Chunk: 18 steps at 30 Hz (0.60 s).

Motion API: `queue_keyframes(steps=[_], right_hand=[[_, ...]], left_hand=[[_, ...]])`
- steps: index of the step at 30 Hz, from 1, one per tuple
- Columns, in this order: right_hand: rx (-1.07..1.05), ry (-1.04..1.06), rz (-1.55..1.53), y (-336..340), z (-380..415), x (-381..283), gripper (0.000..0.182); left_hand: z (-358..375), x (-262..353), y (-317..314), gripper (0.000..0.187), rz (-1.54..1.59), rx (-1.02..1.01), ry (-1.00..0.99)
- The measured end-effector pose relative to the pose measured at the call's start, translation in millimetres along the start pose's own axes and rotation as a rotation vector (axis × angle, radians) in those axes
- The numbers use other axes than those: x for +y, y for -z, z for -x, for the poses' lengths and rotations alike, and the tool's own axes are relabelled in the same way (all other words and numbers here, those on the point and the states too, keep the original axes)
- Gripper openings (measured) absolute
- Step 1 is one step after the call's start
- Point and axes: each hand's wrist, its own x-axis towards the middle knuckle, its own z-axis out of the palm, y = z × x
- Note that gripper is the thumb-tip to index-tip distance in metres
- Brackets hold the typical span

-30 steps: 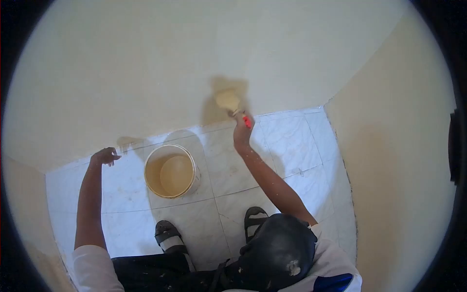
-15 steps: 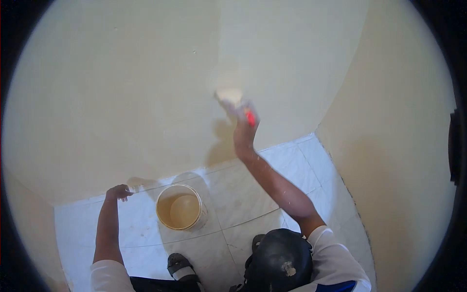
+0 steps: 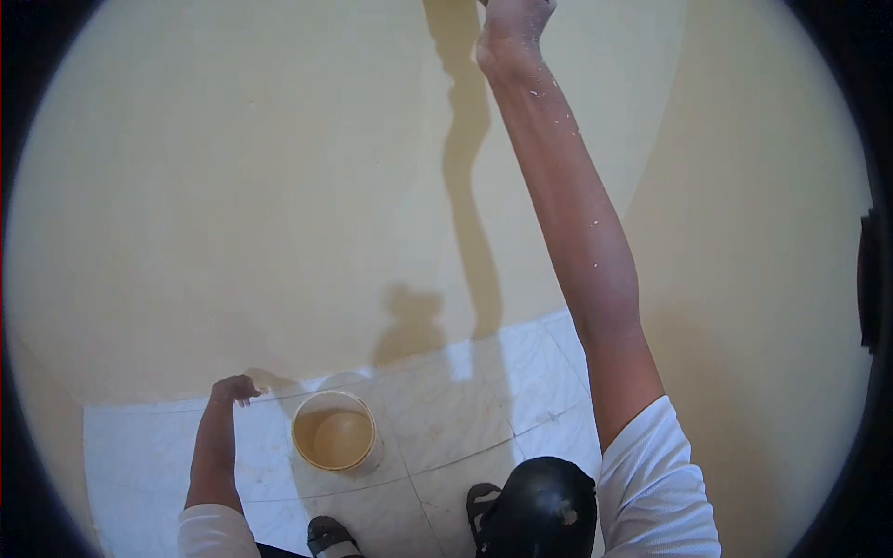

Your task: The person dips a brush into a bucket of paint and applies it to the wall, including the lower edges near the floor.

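Observation:
My right hand (image 3: 518,20) is raised high against the cream wall (image 3: 307,186), at the top edge of the view. Its fingers are mostly cut off there, and the wide paintbrush with a red handle, seen in its grip half a second ago, is out of sight. White specks dot the forearm. Low on the left, my left hand (image 3: 237,389) hangs near the foot of the wall with loose, bent fingers and nothing in it. Just right of it stands a bucket (image 3: 310,455) with tan liquid (image 3: 342,439) inside.
White marbled tiles (image 3: 446,414) meet the wall's foot. A second wall (image 3: 744,307) closes in on the right. My sandalled foot (image 3: 330,537) is close to the bucket, and a dark rounded shape (image 3: 535,511) with a pale smear covers the lower middle.
My right hand has swept up the wall, carrying the brush out of view, and the arm is now stretched out. The left hand still hangs beside the bucket. The camera view has shifted slightly.

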Motion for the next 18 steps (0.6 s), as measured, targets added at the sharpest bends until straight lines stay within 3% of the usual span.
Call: queue_keyframes(steps=[2, 5, 7, 9, 11, 13, 14, 16, 18], right_hand=[[-0.049, 0.049, 0.052, -4.3, -9.8, -3.7, 0.020], [-0.058, 0.092, 0.583, 12.2, -5.7, 15.8, 0.019], [0.025, -0.015, 0.159, 29.6, 33.9, 44.3, 0.018], [0.024, -0.063, -0.019, 63.1, 79.6, 71.3, 0.016], [-0.050, -0.216, 0.040, 112.2, 138.6, 99.3, 0.023], [0.034, -0.353, 0.134, 147.3, 205.0, 114.5, 0.025], [0.059, -0.395, 0.146, 162.7, 233.0, 119.8, 0.015], [0.089, -0.457, 0.140, 183.4, 278.0, 123.2, 0.022], [0.124, -0.564, 0.141, 191.5, 312.6, 115.3, 0.017]], left_hand=[[16.6, 15.4, 0.9, 0.042, -0.030, 0.013, 0.033], [-14.8, -7.0, -12.8, 0.043, -0.037, -0.027, 0.029], [-14.5, -10.9, -14.6, 0.045, -0.032, -0.056, 0.024], [-0.3, -9.3, -14.5, 0.045, -0.028, -0.067, 0.031], [-17.8, -34.8, -24.1, 0.046, -0.039, -0.131, 0.083], [-33.0, -55.5, -25.3, 0.047, -0.059, -0.164, 0.135], [-33.1, -62.2, -25.4, 0.047, -0.024, -0.162, 0.130], [-29.1, -56.7, -19.7, 0.044, -0.068, -0.104, 0.184], [-18.2, -52.2, -18.5, 0.045, -0.049, -0.038, 0.178]])
